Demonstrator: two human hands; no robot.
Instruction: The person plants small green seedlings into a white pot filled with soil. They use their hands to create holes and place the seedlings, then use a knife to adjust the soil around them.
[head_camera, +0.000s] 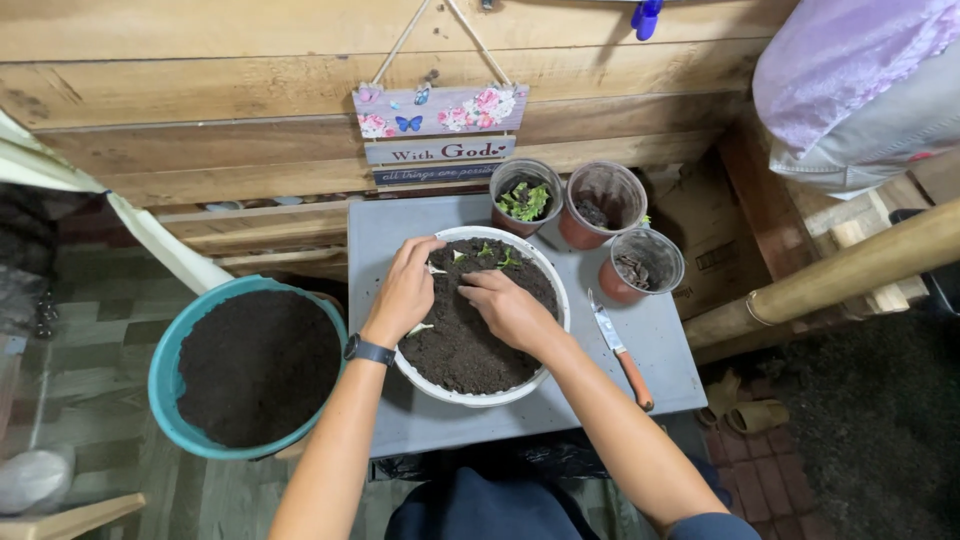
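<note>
Where planks back it (indoors), grey table (655, 345).

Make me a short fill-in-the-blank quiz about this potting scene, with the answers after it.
1. Both hands rest on the soil in the round ____ bowl.
2. The teal tub beside the table is full of ____.
3. The left hand has a dark ____ on its wrist.
4. The knife has an ____ handle.

Answers: white; soil; watch; orange
</note>
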